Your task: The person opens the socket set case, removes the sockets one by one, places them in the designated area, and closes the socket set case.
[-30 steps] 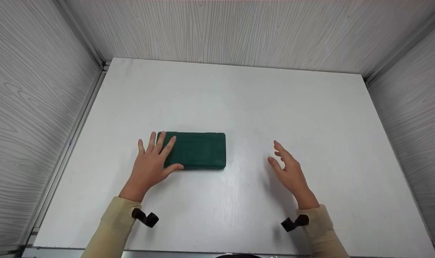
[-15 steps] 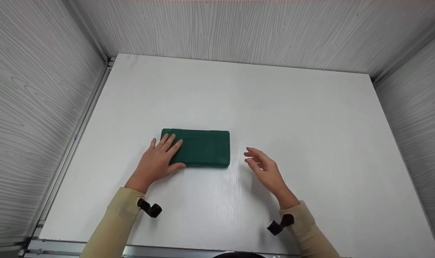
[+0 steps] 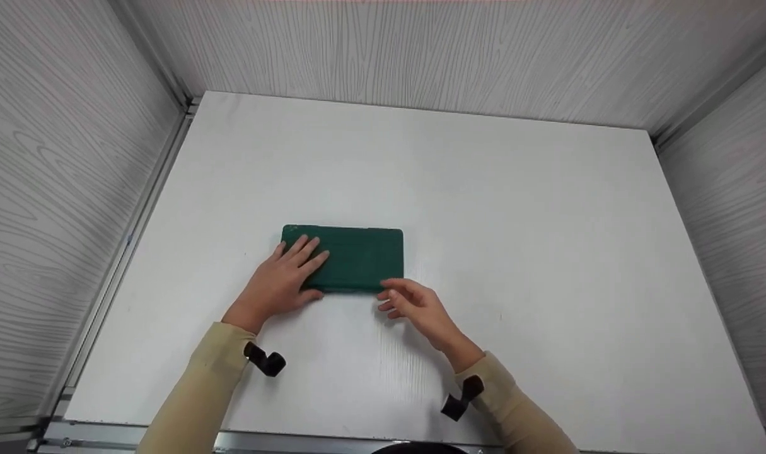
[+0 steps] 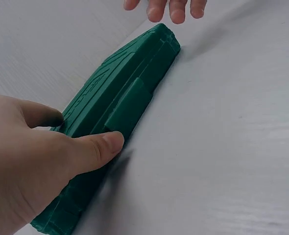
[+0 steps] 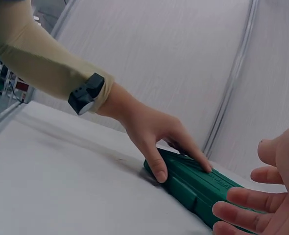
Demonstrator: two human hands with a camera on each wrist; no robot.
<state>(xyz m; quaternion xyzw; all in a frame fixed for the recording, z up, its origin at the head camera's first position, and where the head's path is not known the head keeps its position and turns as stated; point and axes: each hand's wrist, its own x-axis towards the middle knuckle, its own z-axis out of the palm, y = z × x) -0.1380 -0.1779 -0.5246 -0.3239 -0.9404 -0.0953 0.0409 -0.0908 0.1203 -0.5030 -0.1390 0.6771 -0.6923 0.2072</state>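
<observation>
A closed green plastic case (image 3: 360, 255) lies flat on the white table, left of centre in the head view. My left hand (image 3: 278, 282) rests on its left end, with spread, straight fingers on the lid. In the left wrist view, the left thumb (image 4: 98, 149) lies against the front side, beside a raised latch (image 4: 130, 105). My right hand (image 3: 423, 311) is at the case's front right corner with loosely bent fingers and holds nothing. Whether its fingertips touch the case cannot be told; in the left wrist view they appear apart from its end.
The white table (image 3: 515, 221) is bounded by wood-grain panels at the back (image 3: 408, 57) and both sides. A metal rail (image 3: 130, 435) runs along the front edge. Each wrist carries a small black camera mount, such as the left one (image 3: 265, 359).
My right hand has moved left from the bare table to the case's front right corner. The left hand has stayed on the case, its fingers reaching slightly further over the lid.
</observation>
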